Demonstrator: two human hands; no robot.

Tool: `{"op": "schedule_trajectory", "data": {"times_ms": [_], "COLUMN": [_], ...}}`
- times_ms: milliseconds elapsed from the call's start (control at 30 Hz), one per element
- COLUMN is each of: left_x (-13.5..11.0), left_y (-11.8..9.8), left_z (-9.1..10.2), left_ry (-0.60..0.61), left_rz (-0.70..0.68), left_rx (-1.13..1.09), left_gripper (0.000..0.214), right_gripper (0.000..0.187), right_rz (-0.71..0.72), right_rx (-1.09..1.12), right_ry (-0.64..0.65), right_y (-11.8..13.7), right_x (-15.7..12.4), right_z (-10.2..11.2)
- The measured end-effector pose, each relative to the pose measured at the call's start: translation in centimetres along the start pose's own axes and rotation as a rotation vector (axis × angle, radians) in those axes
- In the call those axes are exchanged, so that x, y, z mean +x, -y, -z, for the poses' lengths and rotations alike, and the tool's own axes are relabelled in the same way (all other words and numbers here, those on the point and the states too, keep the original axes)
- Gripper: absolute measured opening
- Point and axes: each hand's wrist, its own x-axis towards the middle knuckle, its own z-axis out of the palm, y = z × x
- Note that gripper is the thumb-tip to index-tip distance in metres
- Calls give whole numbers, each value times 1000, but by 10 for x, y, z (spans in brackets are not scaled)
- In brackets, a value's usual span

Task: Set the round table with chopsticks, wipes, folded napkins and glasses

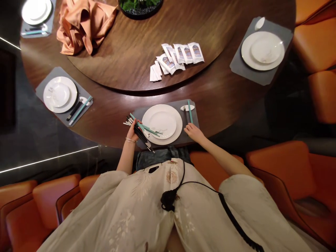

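Note:
My left hand (132,132) is closed round a bundle of black and teal chopsticks (141,131), which fan out over the left rim of the nearest white plate (162,123). That plate sits on a grey placemat (172,105) at the table's near edge. My right hand (193,132) rests on the mat's right side, fingers curled toward the lower ends of a black and teal chopstick pair (188,113) laid on a small white rest (187,107). Whether it grips them is unclear.
Place settings with white plates lie at the left (60,94), far left (36,11) and right (263,50). White wipe packets (176,57) and orange cloth napkins (83,23) lie on the raised turntable (126,52). Orange chairs (288,175) ring the round wooden table.

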Motion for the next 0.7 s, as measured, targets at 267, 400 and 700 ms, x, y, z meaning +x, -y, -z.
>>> {"op": "schedule_trajectory", "data": {"times_ms": [267,400,700], "left_x": [-5,-6,-4], "left_y": [0,-1,8], "left_z": [-3,-9,-15], "left_ry": [-5,33,48], "left_rz": [23,20,47], "left_rx": [58,48,75], "left_gripper": [33,35,36], "right_gripper": [39,39,32], "right_rz": [-24,-55,-848], "right_rx": [0,-12,197], "right_ry": [-4,11,30], "right_y": [4,12,53], "right_x": [2,-5,17], "right_z": [-36,-36,-29]}}
